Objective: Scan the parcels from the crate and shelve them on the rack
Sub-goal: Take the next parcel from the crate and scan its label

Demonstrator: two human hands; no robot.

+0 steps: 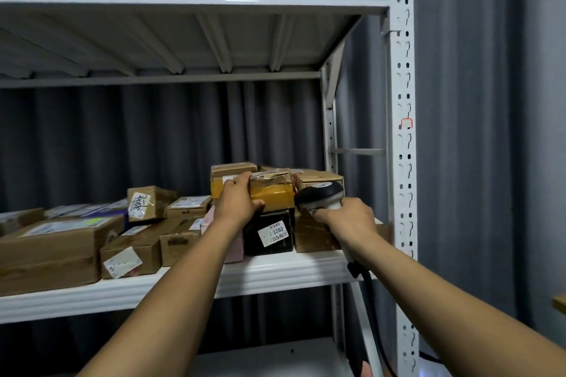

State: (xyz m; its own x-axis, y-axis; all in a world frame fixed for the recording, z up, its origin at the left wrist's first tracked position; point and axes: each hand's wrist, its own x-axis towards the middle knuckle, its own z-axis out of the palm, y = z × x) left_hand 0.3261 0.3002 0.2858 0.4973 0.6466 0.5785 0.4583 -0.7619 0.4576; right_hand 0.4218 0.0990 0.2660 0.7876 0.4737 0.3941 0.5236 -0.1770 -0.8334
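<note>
The parcel (pixel 272 191) is a small, crumpled cardboard box, banded with yellow tape and with torn paper on top. It sits on a black box (pixel 269 236) with a white label, at the right end of the rack (pixel 275 272) shelf, among other brown cartons. The left hand (pixel 237 200) grips its near left corner, fingers curled over the top edge and thumb pressed along the front face. Just to its right, the right hand (pixel 349 220) is wrapped around the handle of a scanner (pixel 321 193), whose dark head points at the parcel's side.
</note>
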